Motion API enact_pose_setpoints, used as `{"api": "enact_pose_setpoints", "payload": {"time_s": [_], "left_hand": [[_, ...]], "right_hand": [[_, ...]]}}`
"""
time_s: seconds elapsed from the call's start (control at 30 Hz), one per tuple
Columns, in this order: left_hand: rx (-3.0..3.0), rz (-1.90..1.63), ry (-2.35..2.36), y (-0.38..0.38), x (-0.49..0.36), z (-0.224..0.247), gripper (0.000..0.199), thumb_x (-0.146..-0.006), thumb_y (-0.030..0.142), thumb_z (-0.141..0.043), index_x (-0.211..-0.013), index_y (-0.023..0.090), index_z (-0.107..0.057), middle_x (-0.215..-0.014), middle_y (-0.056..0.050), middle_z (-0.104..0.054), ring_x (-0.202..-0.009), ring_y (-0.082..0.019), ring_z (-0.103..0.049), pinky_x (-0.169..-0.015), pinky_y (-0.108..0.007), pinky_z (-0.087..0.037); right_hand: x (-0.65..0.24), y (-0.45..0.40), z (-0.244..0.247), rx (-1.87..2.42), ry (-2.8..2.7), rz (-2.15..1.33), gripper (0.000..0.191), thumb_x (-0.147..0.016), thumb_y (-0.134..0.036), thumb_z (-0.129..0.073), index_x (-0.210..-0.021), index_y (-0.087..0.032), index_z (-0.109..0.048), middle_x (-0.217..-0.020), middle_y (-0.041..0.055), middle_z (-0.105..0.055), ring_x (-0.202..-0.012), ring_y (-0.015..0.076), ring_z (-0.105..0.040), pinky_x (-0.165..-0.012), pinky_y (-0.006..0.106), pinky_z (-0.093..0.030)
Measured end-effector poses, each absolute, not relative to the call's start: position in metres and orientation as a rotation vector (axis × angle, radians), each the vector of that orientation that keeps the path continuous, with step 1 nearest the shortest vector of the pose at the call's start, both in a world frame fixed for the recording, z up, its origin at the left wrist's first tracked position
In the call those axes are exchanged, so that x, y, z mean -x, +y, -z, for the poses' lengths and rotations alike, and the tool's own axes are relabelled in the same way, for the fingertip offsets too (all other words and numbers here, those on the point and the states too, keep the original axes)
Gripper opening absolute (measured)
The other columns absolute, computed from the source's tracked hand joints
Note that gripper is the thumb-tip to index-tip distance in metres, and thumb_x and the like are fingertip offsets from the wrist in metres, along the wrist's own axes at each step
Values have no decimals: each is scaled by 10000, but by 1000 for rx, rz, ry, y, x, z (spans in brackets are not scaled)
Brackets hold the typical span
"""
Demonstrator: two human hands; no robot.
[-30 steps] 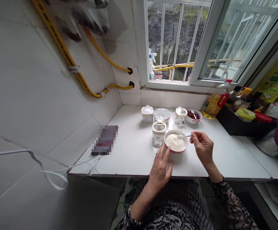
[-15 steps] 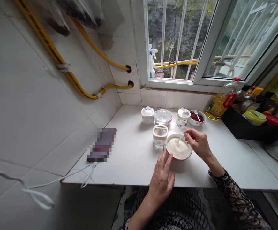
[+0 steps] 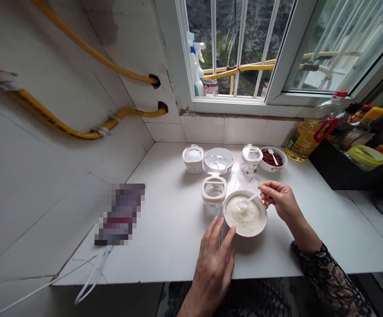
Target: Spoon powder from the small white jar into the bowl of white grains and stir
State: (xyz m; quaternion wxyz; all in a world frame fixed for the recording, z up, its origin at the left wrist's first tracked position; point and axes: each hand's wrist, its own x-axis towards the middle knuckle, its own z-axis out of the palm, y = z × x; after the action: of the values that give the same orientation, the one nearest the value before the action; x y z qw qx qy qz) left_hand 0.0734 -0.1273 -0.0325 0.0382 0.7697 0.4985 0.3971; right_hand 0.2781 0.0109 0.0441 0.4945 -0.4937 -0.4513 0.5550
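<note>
A bowl of white granular contents (image 3: 244, 222) stands near the counter's front edge. My right hand (image 3: 279, 198) pinches the handle of a small white spoon (image 3: 245, 204), whose scoop rests on the white contents. At the bowl's left side, my left hand (image 3: 213, 259) has its fingers spread, the fingertips by the rim. Just left of the bowl is an open clear jar with a cream rim (image 3: 214, 193). Behind stand a jar with white contents (image 3: 193, 159), a clear bowl (image 3: 219, 161), another lidded jar (image 3: 251, 159) and a bowl of red beans with a white spoon (image 3: 275, 161).
A pixelated dark object (image 3: 122, 213) with a white cable (image 3: 94, 277) lies at the left. At the right are an oil bottle (image 3: 301, 138) and a black box (image 3: 330, 165) of bottles. A window (image 3: 231, 48) is behind the counter.
The camera view has shifted closer and lower. The spoon's scoop now shows more plainly on top of the white contents. My left hand remains beside the bowl.
</note>
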Motion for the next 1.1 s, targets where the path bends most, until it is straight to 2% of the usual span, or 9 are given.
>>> {"api": "enact_pose_setpoints", "payload": {"time_s": [0.13,0.43,0.73,0.9,1.0,1.1], "left_hand": [[-2377,-1271,1501,-121,-69,33,573,-928,-2,-470,-1451,230,-480,-1483,-133,-476,-1469,-305,-363,-1106,-480,-473],[-2318,-1237,1496,-122,-69,37,638,-937,8,-450,-1511,283,-409,-1472,-121,-487,-1449,-309,-396,-1082,-490,-502],[-2343,-1246,1480,-121,-70,36,617,-935,10,-446,-1502,252,-412,-1484,-128,-468,-1466,-294,-362,-1093,-477,-494],[-2356,-1259,1479,-121,-70,38,616,-926,3,-440,-1495,238,-415,-1484,-135,-461,-1472,-299,-346,-1097,-488,-488],[-2377,-1259,1478,-121,-70,39,619,-922,3,-444,-1500,222,-408,-1493,-145,-453,-1485,-306,-323,-1106,-493,-477],[-2382,-1248,1482,-121,-70,40,637,-919,3,-435,-1517,219,-385,-1498,-151,-455,-1488,-313,-323,-1106,-504,-474]], "right_hand": [[-279,10,-44,1211,-1036,-1407,411,-521,-468,-912,-651,-145,-693,-477,-25,-606,-357,61,-451,-338,202,-433],[-281,11,-45,1212,-994,-1442,382,-546,-438,-903,-683,-161,-679,-493,-39,-581,-362,59,-427,-339,213,-452],[-251,18,-70,1105,-1060,-1424,394,-560,-454,-900,-718,-163,-685,-546,-19,-631,-441,93,-538,-420,239,-547],[-225,17,-68,1032,-1418,-1157,324,-755,-482,-779,-782,-171,-692,-634,24,-704,-511,135,-629,-509,274,-575],[-218,12,-56,958,-1805,-828,188,-880,-366,-676,-821,-190,-707,-693,36,-730,-592,158,-669,-574,274,-560],[-221,10,-49,874,-2075,-382,169,-935,-234,-588,-825,-201,-713,-706,38,-721,-625,164,-652,-600,277,-520]]}}
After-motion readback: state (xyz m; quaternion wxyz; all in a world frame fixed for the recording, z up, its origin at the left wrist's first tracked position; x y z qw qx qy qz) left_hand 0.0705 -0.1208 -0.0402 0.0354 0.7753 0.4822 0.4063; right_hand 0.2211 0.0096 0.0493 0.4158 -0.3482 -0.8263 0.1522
